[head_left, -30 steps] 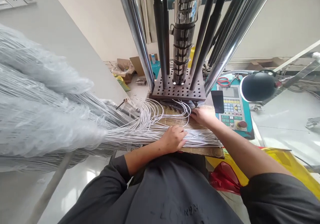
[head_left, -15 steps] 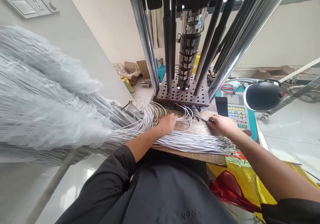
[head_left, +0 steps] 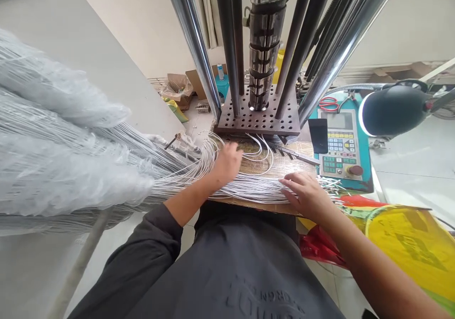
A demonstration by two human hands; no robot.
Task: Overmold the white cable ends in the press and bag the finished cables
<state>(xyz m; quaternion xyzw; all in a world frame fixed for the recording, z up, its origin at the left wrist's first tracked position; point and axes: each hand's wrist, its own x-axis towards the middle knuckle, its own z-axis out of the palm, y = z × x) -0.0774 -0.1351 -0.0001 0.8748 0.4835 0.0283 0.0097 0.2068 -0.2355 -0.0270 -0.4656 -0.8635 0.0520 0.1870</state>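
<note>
A thick bundle of white wires [head_left: 249, 188] lies across a cardboard-covered work board [head_left: 280, 165] in front of a vertical press. My left hand [head_left: 227, 160] is at the back of the board, fingers curled among looped wire ends [head_left: 261, 150] just below the perforated metal plate [head_left: 258, 120]. My right hand [head_left: 305, 193] rests on the right part of the bundle with fingers spread, touching the wires near their loose ends [head_left: 329, 184].
Chrome columns [head_left: 192, 49] and a central ram [head_left: 263, 44] rise from the plate. A teal control panel [head_left: 341, 146] with a red button and a black lamp [head_left: 394, 108] stand to the right. Bagged wire bundles [head_left: 60, 158] fill the left. Yellow and red bags [head_left: 401, 241] lie low right.
My right hand has drawn back from the rear of the board onto the wire bundle at the front right. My left hand has stayed up among the looped wire ends.
</note>
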